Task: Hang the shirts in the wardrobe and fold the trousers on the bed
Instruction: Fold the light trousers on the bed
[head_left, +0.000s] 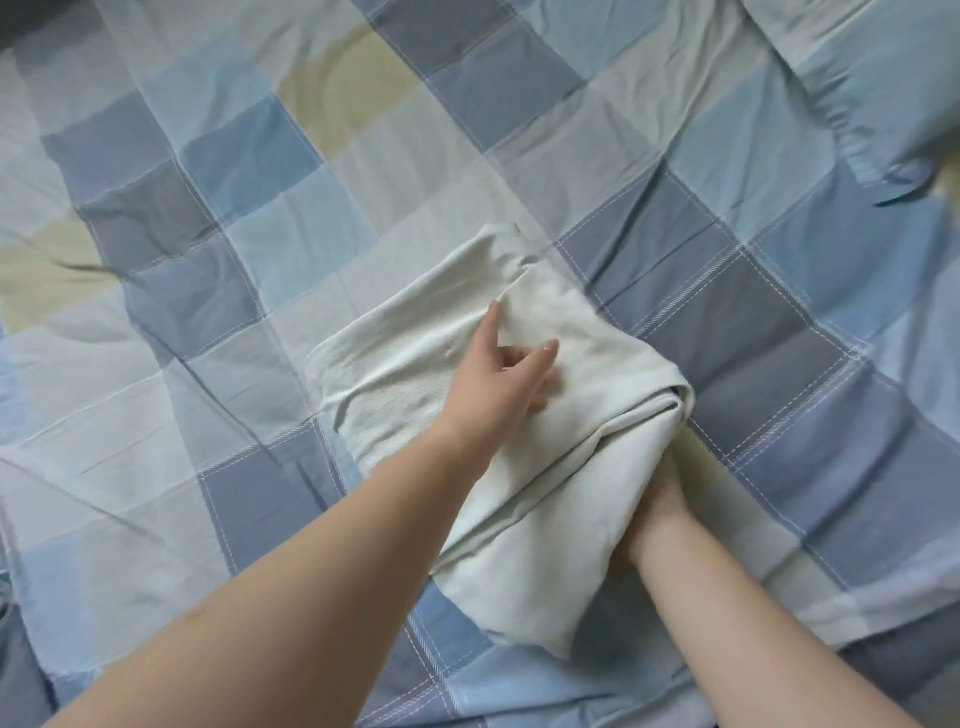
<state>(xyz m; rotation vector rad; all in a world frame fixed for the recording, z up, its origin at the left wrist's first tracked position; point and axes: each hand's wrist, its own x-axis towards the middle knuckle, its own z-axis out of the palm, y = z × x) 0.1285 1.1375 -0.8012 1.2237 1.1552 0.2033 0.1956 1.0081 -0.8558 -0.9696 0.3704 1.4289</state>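
Note:
A pale cream pair of trousers (415, 374) lies partly folded on the checked bed cover (260, 218), near the middle of the view. My left hand (506, 384) rests flat on top of the fabric with fingers straight and spread. My right hand (662, 499) reaches under the folded layer from the near right; its fingers are hidden inside the cloth, and only the wrist and the back of the hand show. The upper layer drapes over that hand.
The blue, grey and beige patchwork cover spreads across the whole view with creases. A pillow (893, 88) in the same pattern lies at the far right corner.

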